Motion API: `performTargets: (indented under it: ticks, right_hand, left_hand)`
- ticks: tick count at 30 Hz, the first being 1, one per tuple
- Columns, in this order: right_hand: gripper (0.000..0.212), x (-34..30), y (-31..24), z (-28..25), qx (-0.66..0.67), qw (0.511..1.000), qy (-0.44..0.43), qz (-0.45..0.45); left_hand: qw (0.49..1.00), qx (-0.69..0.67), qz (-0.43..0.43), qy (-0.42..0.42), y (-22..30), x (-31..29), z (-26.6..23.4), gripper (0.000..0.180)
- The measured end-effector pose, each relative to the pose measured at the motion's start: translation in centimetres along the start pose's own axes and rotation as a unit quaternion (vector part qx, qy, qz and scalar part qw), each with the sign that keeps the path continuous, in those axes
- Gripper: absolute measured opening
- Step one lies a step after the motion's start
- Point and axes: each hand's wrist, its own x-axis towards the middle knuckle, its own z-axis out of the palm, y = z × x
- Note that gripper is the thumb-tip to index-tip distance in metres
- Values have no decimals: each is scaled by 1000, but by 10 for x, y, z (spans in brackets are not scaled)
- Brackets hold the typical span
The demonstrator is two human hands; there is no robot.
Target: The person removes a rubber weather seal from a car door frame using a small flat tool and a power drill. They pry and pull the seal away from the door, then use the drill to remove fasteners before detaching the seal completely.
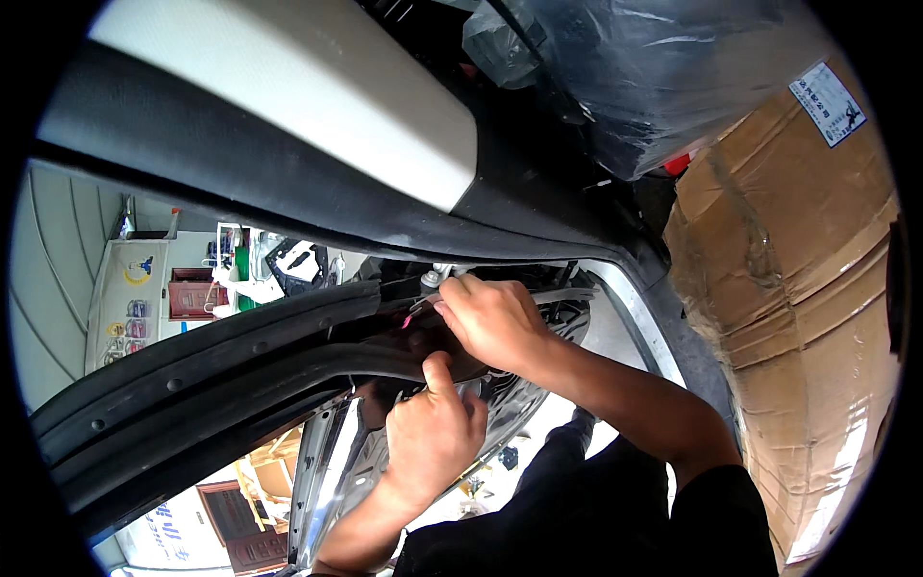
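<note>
My right hand [492, 322] is closed, its thumb and fingers pinched together by a small metal fitting [432, 280] in the gap at the car door's edge. What the fingertips hold is hidden. Just below it, my left hand [435, 438] has its fingers curled in and its thumb raised against the end of a black rubber seal [336, 363]; anything inside that grip is out of sight. A small pink spot [408, 322] shows beside the right fingertips. Black trim with round studs [260, 346] runs along the door edge to the left.
Above my hands stretches a black and cream interior panel [317, 106]. A large brown cardboard piece [798, 279] and clear plastic wrapping [663, 67] take up the right side. The pale door sill [635, 308] curves behind my right arm. Workshop shelving and parts [279, 264] stand farther off left.
</note>
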Motion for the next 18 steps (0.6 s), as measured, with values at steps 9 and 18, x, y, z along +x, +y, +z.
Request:
performTargets:
  ticks: [9,18]
  right_hand:
    - [17,11,-23,-22,-113,990,-84,-17]
    - [7,20,-36,-35,-194,971,-139,12]
  left_hand:
    - [1000,-7,4,-4,-4,3,2,42]
    - [998,-16,42,34,-9,1,4,39]
